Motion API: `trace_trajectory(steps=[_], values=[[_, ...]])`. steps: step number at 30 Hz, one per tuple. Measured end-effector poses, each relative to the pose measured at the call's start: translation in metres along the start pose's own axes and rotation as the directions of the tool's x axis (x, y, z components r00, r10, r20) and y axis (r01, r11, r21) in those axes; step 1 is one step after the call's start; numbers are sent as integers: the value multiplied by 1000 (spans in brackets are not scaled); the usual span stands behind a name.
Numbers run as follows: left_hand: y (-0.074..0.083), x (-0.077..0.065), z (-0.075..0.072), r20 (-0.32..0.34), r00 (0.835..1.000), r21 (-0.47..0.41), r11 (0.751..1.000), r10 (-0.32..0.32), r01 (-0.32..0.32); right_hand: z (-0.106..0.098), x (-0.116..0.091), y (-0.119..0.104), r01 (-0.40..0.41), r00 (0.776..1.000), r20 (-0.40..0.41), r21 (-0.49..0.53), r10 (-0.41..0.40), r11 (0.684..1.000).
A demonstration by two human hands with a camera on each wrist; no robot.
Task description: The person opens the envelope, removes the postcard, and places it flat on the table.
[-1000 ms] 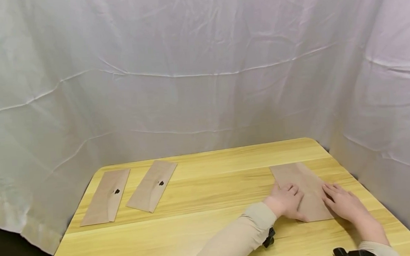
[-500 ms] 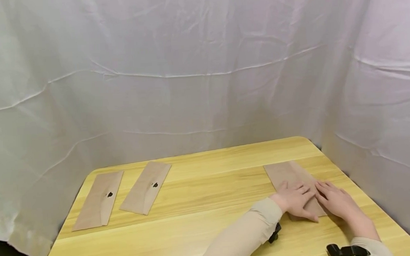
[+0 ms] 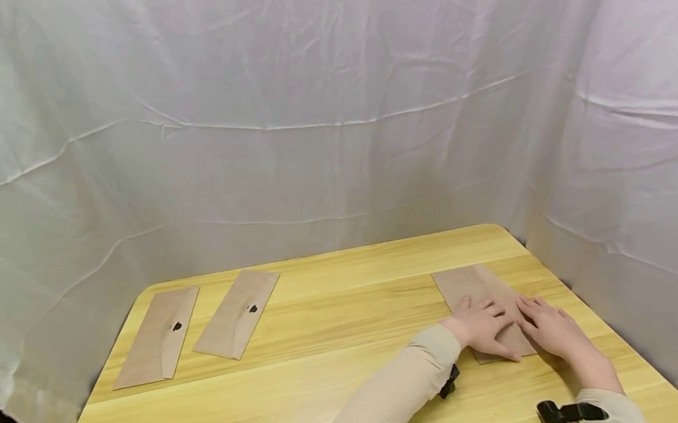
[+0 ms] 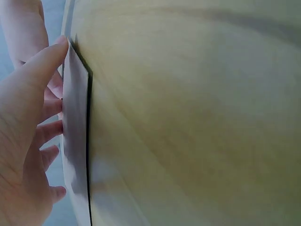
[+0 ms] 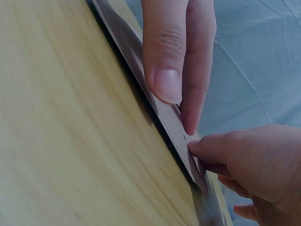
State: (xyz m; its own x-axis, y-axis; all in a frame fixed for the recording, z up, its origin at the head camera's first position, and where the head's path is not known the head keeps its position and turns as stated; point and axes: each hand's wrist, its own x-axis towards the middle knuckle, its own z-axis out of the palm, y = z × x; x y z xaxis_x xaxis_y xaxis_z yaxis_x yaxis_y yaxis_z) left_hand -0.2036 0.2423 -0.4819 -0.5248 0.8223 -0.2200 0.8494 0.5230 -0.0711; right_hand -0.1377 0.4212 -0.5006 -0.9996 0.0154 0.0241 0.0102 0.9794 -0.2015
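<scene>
A brown paper envelope point(image 3: 463, 283) lies at the right of the table under both hands. My left hand point(image 3: 483, 328) rests on it with the fingers spread, the thumb near the envelope's front edge. At the envelope's right side is my right hand point(image 3: 555, 331), fingers extended and fingertips close to the left fingers. In the left wrist view, the left thumb and fingers point(image 4: 49, 132) lie along the face of the envelope point(image 4: 75, 132). From the right wrist view, the right thumb point(image 5: 168, 84) points down over the paper, close to its surface. Parts of the envelope are hidden beneath the hands.
Two brown envelopes, each with a small black mark, lie at the table's left: one envelope point(image 3: 150, 349) at the outer side, another envelope point(image 3: 221, 336) beside it. Grey-white curtains point(image 3: 291, 175) surround the wood-grain table point(image 3: 321, 314) at the back and sides.
My left hand has slid rightward across the envelope, closing the gap to my right hand, and its fingers now lie beside the right fingertips. The head view has shifted slightly to the right.
</scene>
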Motion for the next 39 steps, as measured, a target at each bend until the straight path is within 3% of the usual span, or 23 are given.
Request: trace_trajectory(steps=[17, 25, 39], values=[[-12, -8, 6, -59, 998, 31, 999, 22, -20, 1, 7, -2, 13, 1000, -8, -27, -13, 1000], [-15, -11, 4, -97, 995, 91, 996, 34, -25, 3, 7, 1, -3, 1000, 1, -16, 3, 1000], [-22, -13, 7, -167, 983, 17, 998, 70, -68, 2, 11, 2, 18, 1000, -18, -5, -18, 1000]])
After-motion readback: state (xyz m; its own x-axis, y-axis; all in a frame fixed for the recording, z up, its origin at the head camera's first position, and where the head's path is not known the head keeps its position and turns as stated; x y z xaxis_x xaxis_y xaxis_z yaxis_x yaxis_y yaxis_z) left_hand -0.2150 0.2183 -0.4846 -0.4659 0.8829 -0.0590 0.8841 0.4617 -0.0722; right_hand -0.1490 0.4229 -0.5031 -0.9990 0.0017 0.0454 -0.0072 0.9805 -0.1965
